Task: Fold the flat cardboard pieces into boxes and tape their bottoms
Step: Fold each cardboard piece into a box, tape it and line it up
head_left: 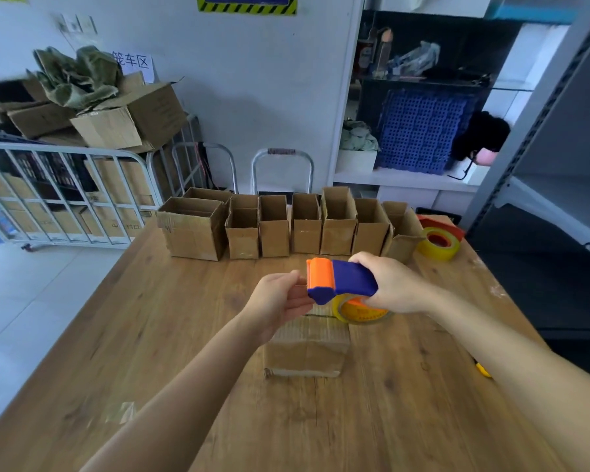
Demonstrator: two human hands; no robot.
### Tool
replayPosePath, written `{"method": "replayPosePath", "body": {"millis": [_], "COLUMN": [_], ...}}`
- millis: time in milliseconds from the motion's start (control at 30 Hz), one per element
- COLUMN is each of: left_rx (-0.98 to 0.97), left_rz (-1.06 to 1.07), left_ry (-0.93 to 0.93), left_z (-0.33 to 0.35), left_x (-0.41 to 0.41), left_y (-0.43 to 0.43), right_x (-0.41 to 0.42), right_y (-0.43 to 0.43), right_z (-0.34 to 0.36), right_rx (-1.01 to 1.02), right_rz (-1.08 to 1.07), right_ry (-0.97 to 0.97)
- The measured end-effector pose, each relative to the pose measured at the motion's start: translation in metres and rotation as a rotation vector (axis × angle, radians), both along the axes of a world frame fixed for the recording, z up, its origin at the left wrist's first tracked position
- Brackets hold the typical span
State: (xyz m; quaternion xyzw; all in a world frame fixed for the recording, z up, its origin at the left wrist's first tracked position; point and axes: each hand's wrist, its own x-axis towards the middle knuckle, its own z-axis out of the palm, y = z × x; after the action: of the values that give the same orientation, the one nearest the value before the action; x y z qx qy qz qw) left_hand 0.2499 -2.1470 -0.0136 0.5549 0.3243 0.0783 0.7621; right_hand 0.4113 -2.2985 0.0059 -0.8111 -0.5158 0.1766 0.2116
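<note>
Nearest the person, a small folded cardboard box [307, 349] stood upside down on the wooden table [171, 335], its bottom flaps turned up toward the camera; the board looked worn and creased, with a ragged lower edge, and whether tape already lay along the seam could not be told. Just above its far edge the right hand [394, 284] was wrapped fully round the blue handle of an orange-and-blue tape dispenser [341, 282] carrying a yellow-cored roll. The left hand [276, 301] was partly curled at the dispenser's orange nose, thumb and fingers seemingly pinching the loose tape end, though the tape itself was too clear to make out. The step in hand appeared to be taping this box's bottom; the next move would call for pressing the tape end over the far edge and drawing the dispenser along the seam. Farther back a row of finished boxes [307, 226] stood open-topped, with a spare yellow tape roll [438, 243] at its right end.
</note>
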Motion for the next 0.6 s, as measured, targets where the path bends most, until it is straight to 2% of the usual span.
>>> {"method": "replayPosePath", "body": {"millis": [67,200,467,600], "left_rx": [-0.110,-0.154,0.000,0.006], "left_rz": [-0.035,-0.074,-0.078,-0.045], "left_ry": [0.007,-0.011,-0.031,-0.005], "left_z": [0.0022,0.0043,0.0066,0.0044], "left_x": [-0.0013,-0.0041,-0.0081,-0.0083], "left_y": [0.0006,0.0021,0.0057,0.0060], "right_x": [-0.0001,-0.0008,-0.0011,-0.0027], "right_y": [-0.0002,-0.0002,-0.0020,-0.0018], "right_z": [-0.0005,-0.0008,-0.0013,-0.0004], "right_rx": [-0.005,-0.004,-0.011,-0.008], "right_rz": [-0.004,-0.004,-0.003,0.007], "right_ry": [-0.005,-0.018,-0.025,-0.043]}}
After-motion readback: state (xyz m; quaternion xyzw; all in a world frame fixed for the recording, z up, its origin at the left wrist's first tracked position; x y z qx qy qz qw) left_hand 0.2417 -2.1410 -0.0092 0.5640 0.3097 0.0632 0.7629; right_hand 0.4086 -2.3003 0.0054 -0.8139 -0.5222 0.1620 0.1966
